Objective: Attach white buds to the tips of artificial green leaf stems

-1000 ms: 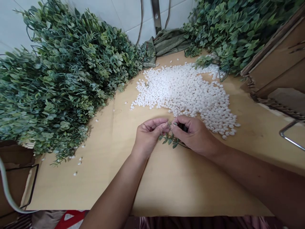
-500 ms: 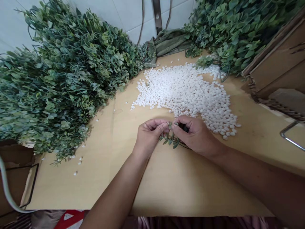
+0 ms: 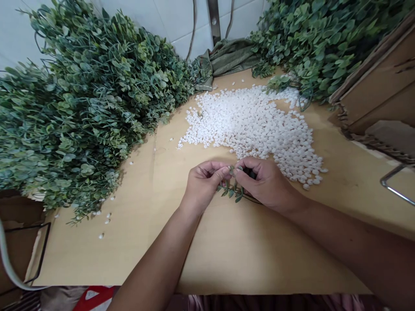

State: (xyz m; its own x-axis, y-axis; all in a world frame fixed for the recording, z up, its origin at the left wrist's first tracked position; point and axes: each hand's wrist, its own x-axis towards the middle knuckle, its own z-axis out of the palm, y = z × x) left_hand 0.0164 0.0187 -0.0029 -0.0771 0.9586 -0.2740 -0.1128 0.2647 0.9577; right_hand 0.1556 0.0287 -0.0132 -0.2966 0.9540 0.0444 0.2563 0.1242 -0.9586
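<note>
My left hand (image 3: 205, 183) is closed in a pinch, thumb against forefinger, with a tiny pale piece mostly hidden at its fingertips. It looks like one of the small white plastic pieces (image 3: 256, 125) spread just beyond my hands. Opposite it, my right hand (image 3: 264, 179) pinches a sprig of artificial green leaves (image 3: 231, 190) between thumb and forefinger. The fingertips of both hands nearly meet at one leafy tip. Lower leaves and a thin dark stem hang below the hands, and the stem runs under my right palm.
Piled artificial greenery (image 3: 87, 108) covers the left side, with more greenery (image 3: 311, 47) at the back right. A cardboard box (image 3: 379, 82) stands at the right beside a metal wire handle (image 3: 398, 183). Green cloth (image 3: 233, 56) lies against the tiled wall. Loose white bits dot the tabletop (image 3: 145, 233).
Both hands stay almost in place, fingertips together at the leafy tip. The view has shifted very slightly; nothing else has visibly moved.
</note>
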